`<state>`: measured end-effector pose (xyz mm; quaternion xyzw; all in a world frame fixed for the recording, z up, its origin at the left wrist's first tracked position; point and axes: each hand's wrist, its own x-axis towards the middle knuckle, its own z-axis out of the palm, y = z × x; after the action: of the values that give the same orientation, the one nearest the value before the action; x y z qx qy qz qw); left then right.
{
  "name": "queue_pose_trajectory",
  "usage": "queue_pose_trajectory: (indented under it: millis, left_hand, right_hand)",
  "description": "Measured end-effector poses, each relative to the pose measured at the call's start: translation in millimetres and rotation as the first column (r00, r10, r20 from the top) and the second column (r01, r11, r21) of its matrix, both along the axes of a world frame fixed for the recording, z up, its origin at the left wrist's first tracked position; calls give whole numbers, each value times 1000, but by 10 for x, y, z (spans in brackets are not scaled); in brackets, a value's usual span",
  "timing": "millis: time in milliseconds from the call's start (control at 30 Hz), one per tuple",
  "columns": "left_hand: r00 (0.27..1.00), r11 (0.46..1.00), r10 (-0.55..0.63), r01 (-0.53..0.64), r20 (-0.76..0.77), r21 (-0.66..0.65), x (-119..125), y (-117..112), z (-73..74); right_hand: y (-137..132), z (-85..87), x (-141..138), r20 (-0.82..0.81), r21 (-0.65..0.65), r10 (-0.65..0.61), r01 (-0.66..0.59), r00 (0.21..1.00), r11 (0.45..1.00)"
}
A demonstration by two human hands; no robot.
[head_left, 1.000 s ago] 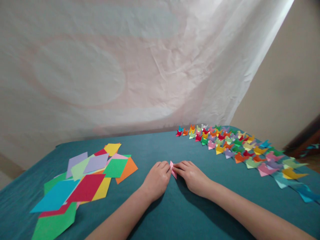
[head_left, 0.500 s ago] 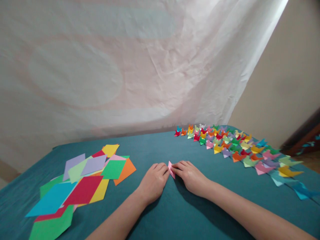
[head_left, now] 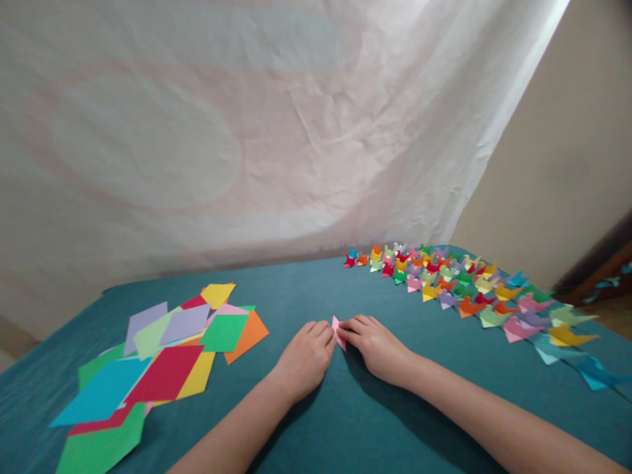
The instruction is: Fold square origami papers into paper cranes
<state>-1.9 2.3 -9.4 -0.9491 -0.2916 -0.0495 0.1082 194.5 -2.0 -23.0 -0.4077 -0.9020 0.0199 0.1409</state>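
Two hands, one pink paper, over ten sheets, dozens of birds show.

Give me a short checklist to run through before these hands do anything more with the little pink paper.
1. Right hand on the pink paper: ok, its fingertips are on it.
2. Left hand's grip: cannot tell; its fingers are at the paper's edge, but the grip is hidden.
3. Creases lined up: cannot tell; the paper is small and partly covered.
4. Loose paper sheets away from the hands: ok, they lie apart, to the left.
5. Those sheets neatly stacked: not ok, they overlap at different angles.
6. Folded paper birds away from the hands: ok, they stand apart, to the right.
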Motion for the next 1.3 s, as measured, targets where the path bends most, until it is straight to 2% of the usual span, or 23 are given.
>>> queue_pose_trajectory:
  millis: [400, 700, 867, 1300]
  left_hand:
    - [999, 998, 6, -3, 38, -59, 31, -57, 57]
    - [999, 994, 18, -15, 32, -108, -3, -82, 108]
    - [999, 987, -13, 19, 39, -160, -49, -68, 146]
    - [995, 980, -23, 41, 94, -194, -113, -26, 134]
  right_hand:
    - [8, 12, -4, -24, -26, -3, 2, 1000, 1000]
    - [-24, -1, -23, 24, 34, 34, -35, 999, 999]
    - [-66, 25, -61, 59, 74, 27, -31, 998, 997]
    - [-90, 44, -61, 126, 98, 39, -52, 991, 994]
